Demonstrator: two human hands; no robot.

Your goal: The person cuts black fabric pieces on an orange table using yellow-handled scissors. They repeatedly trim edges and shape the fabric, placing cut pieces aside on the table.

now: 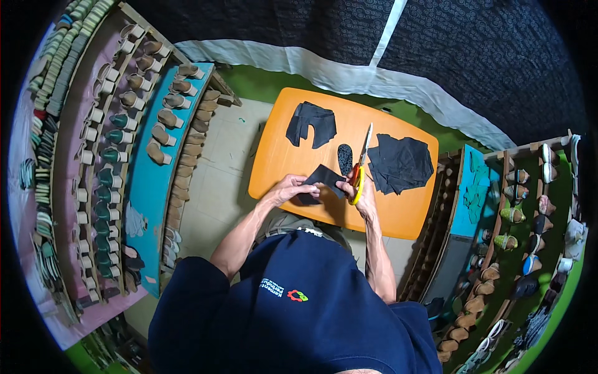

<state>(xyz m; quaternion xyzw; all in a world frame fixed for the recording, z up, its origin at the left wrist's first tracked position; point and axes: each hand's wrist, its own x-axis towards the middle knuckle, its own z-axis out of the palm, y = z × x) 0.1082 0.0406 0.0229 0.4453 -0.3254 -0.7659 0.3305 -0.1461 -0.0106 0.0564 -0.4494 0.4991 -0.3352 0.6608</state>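
Note:
Between my hands is a dark piece of fabric, held over the near edge of an orange table. My left hand pinches its left side. In my right hand are scissors with yellow and red handles, their blades pointing away from me; the right fingers also touch the fabric's right edge. A dark, speckled sole-shaped piece lies just beyond the fabric. To the right rests a pile of black fabric pieces. Further back on the left are stacked black cut pieces with a U-shaped notch.
Shelves of shoes on the left and on the right flank the table. A turquoise board holds more shoes at left. Dark patterned cloth hangs behind the table. Pale floor tiles show at left.

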